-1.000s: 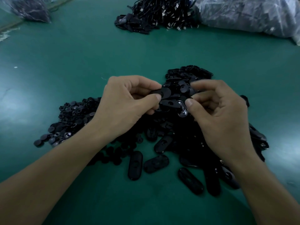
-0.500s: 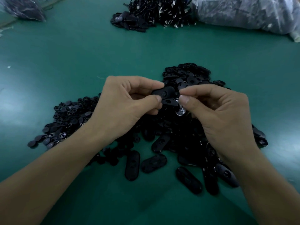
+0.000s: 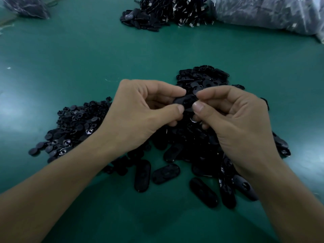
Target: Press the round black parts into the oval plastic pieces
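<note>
Both hands meet above a heap of black oval plastic pieces [image 3: 206, 141] in the middle of the green table. My left hand [image 3: 138, 114] pinches the left end of one black oval piece [image 3: 186, 101] between thumb and forefinger. My right hand [image 3: 235, 116] pinches that same piece at its right end, thumb and forefinger closed on it. Any round part between the right fingertips is hidden. A pile of small round black parts [image 3: 73, 127] lies to the left, partly behind my left wrist.
Loose oval pieces [image 3: 142, 175] lie scattered at the near edge of the heap. At the back stands a pile of black assembled parts with metal clips [image 3: 163, 13], a clear plastic bag [image 3: 270, 13] at the back right, and another bag [image 3: 26, 6] at the back left.
My right hand has moved left and closed in until its fingertips meet the left hand's on the oval piece. The left hand has stayed nearly still.
</note>
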